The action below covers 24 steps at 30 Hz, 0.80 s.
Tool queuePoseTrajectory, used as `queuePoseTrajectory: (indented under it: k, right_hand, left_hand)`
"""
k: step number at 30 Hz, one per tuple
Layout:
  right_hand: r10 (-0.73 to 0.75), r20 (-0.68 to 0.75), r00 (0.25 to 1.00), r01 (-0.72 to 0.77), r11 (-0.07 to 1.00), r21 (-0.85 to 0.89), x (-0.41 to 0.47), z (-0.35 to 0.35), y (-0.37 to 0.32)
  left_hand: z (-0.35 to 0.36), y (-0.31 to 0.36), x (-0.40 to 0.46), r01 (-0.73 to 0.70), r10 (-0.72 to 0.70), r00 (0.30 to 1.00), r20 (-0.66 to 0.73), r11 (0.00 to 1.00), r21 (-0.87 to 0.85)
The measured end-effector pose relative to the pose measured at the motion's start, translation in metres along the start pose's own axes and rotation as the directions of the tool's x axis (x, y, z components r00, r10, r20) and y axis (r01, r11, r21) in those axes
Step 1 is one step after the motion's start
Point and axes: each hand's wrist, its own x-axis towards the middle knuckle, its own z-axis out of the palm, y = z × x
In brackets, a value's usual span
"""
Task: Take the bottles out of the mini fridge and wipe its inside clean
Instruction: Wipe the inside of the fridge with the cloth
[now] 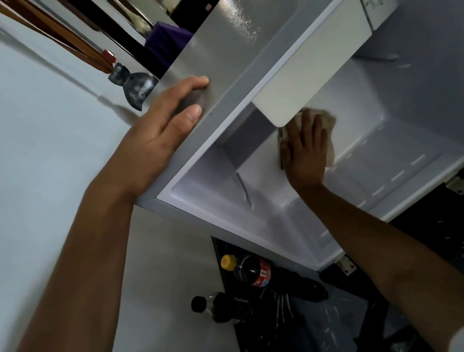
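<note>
Bracing hand: the left hand [159,132] lies flat and spread on the outer top edge of the mini fridge [229,60], fingers wide and gripping nothing; I judge it steadies the cabinet against the push of the wiping.
Bottles: two dark bottles stand on the floor below and between the forearms, clear of the fridge, likely set there to free the inside. The black-capped bottle [222,307] is nearer the left forearm; the yellow-capped bottle [250,269] stands just beside it, toward the fridge.
Fridge interior: the white cavity [366,143] around the right hand shows no bottle or shelf.
Flap: a white flap [310,62] hangs just above the right hand.
Wiping hand: the right hand [306,150] presses open-palmed on a pale cloth [329,127], pinning it flat against the inner wall.
Cloth: it shows beyond the fingertips, touching the wall.
</note>
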Motion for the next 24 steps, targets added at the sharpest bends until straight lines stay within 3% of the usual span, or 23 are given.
queuePoseTrajectory:
  k: [4,10,16,24]
  right_hand:
    - [-0.263,0.049,0.964,0.262,0.965,0.032,-0.025,0.012,-0.028]
    - [-0.472,0.081,0.878,0.469,0.881,0.057,-0.031,0.016,-0.063]
    - [-0.568,0.072,0.82,0.563,0.823,0.081,-0.01,0.017,-0.061]
    - [-0.566,0.129,0.814,0.563,0.824,0.062,-0.01,0.0,-0.045]
  left_hand:
    - [0.0,0.0,0.001,-0.009,0.01,1.0,-0.009,1.0,0.021]
    - [0.001,0.0,0.0,-0.006,0.006,1.0,-0.013,1.0,0.025]
    - [0.0,0.001,0.0,-0.01,0.01,1.0,-0.006,1.0,0.005]
    - [0.0,0.0,-0.001,0.006,-0.007,1.0,0.01,1.0,0.018]
